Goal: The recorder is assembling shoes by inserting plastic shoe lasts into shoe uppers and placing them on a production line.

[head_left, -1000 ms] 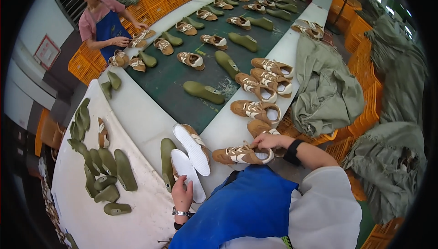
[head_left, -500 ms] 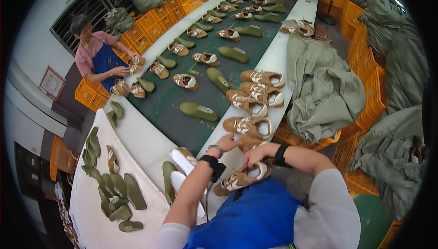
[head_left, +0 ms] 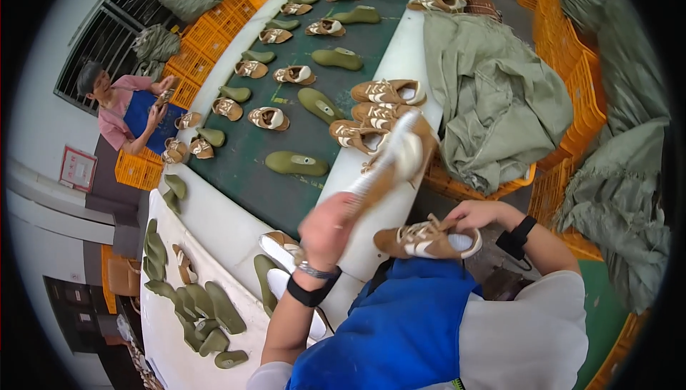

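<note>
My left hand (head_left: 327, 229) is closed on a tan and white sneaker (head_left: 401, 161), held up over the white ledge and smeared by motion. My right hand (head_left: 473, 214) grips a second tan sneaker (head_left: 423, 240) by its tongue and collar, close against my blue apron (head_left: 400, 311). Beyond the lifted sneaker, several finished-looking tan shoes (head_left: 386, 92) stand on the ledge, partly covered by it. Beside my left forearm lie a white-soled shoe (head_left: 280, 248), an olive shoe last (head_left: 264, 283) and a white insole-shaped piece (head_left: 280, 284).
A dark green conveyor belt (head_left: 236, 193) carries rows of shoes and olive lasts (head_left: 296, 163). More lasts (head_left: 223, 308) lie on the white table at left. A co-worker (head_left: 139, 111) across the belt holds a shoe. Orange crates (head_left: 564, 90) and grey-green sacking (head_left: 493, 104) stand at right.
My left hand has lifted a sneaker off the ledge, up and forward. My right hand has moved right with the other sneaker. The co-worker has raised a shoe; my view has shifted.
</note>
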A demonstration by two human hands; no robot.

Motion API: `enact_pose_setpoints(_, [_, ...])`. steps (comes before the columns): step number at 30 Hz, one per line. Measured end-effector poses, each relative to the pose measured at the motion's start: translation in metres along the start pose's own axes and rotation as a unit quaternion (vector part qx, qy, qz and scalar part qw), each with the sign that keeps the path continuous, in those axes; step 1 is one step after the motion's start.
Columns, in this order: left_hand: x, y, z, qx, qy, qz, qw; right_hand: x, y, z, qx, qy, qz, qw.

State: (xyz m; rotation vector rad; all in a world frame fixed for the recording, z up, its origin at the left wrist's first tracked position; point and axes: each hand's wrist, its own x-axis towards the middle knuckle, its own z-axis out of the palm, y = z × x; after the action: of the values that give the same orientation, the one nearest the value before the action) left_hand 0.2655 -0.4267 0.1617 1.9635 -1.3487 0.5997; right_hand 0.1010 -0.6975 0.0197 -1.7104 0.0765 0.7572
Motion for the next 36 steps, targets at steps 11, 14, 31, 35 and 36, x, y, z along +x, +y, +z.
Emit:
enact_pose_setpoints(11, [-0.169, -0.120, -0.012, -0.356, -0.165, -0.722, 0.570, 0.089, -0.016, 0.021, -0.348, 0.129, -0.057, 0.927])
enact_pose_setpoints(14, [-0.183, -0.137, -0.023, -0.299, -0.133, -0.710, 0.623, 0.100, -0.045, 0.004, -0.389, 0.151, -0.024, 0.908])
enact_pose_setpoints(31, [-0.251, -0.085, -0.040, 0.065, -0.155, -0.514, 0.841, 0.133, -0.114, 0.081, -0.344, 0.244, -0.170, 0.891])
enact_pose_setpoints(35, [-0.257, -0.023, -0.036, 0.267, -0.294, -0.421, 0.815, 0.150, -0.132, 0.123, -0.358, 0.133, -0.261, 0.886])
enact_pose_setpoints(36, [-0.263, -0.029, -0.030, 0.267, -0.292, -0.422, 0.816, 0.154, -0.136, 0.133, -0.371, 0.101, -0.254, 0.888])
